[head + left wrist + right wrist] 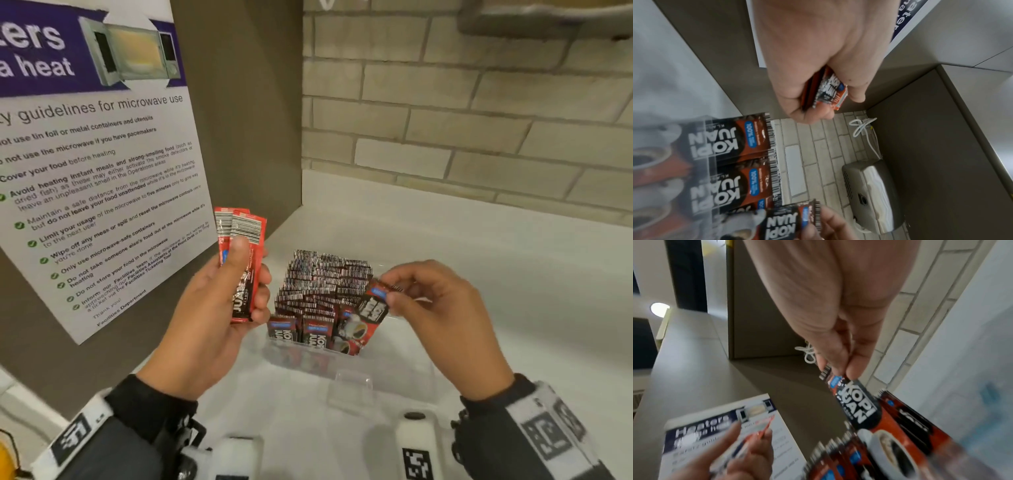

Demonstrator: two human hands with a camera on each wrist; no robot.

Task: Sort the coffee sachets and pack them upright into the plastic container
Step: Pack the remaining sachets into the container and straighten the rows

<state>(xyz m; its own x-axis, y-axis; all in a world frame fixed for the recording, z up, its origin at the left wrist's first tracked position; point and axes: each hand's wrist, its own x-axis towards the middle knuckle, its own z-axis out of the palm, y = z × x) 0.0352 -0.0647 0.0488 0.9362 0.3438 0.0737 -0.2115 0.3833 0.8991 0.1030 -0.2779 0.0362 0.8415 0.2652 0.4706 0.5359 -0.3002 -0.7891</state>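
A clear plastic container [346, 371] sits on a white counter [479, 274] near the counter's left edge, where a brown side panel rises. It is packed nearly full with rows of upright Kopi Juan coffee sachets [318, 284], barcode ends up.

The right hand [442, 308] pinches the top end of one sachet [368, 315] between thumb and fingertips at the front right corner of the container. Its long axis is tilted, not vertical: the top leans right toward the hand, the bottom end is down inside, printed face toward the camera.

The left hand [219, 308] is held above the counter left of the container, its fingers and thumb curled around a small stack of sachets [241, 253] that stand upright, barcode ends up.

Likely risks: the rows look tight, so pushing the tilted sachet down could buckle it or leave it slanted across its neighbours. The left hand's fanned stack could slip.
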